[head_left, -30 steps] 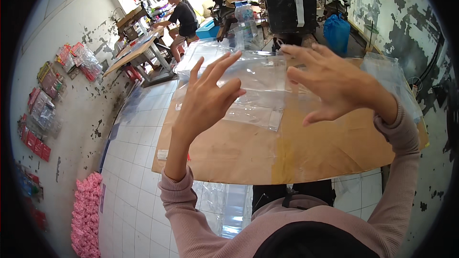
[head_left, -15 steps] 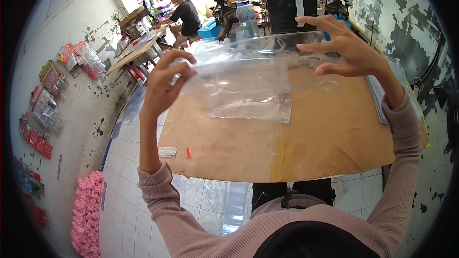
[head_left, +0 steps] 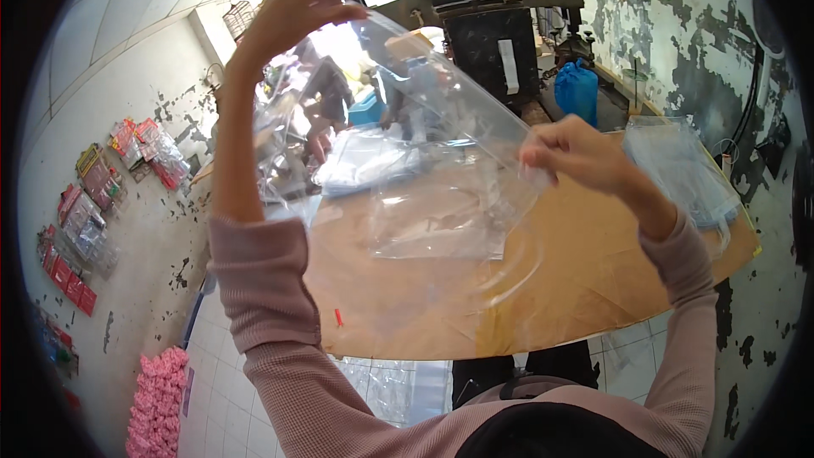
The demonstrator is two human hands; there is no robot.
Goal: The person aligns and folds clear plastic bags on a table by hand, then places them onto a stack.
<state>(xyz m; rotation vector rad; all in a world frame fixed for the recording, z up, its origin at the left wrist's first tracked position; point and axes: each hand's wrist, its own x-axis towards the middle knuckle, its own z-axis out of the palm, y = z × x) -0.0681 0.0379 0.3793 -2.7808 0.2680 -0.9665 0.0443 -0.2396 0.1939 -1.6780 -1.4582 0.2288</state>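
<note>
the left hand, higher, and right hand grip one clear sheet by its upper edge above the desk; brown top stretches around one small red piece near the front edge.

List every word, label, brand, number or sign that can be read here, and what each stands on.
No text is readable.
Red-and-clear plastic packages on the left wall: any print too small to read.
Narrow white strip on the black box: no legible writing.
Clear, glossy plastic sheet held by the left hand and right hand: no print visible.
</note>
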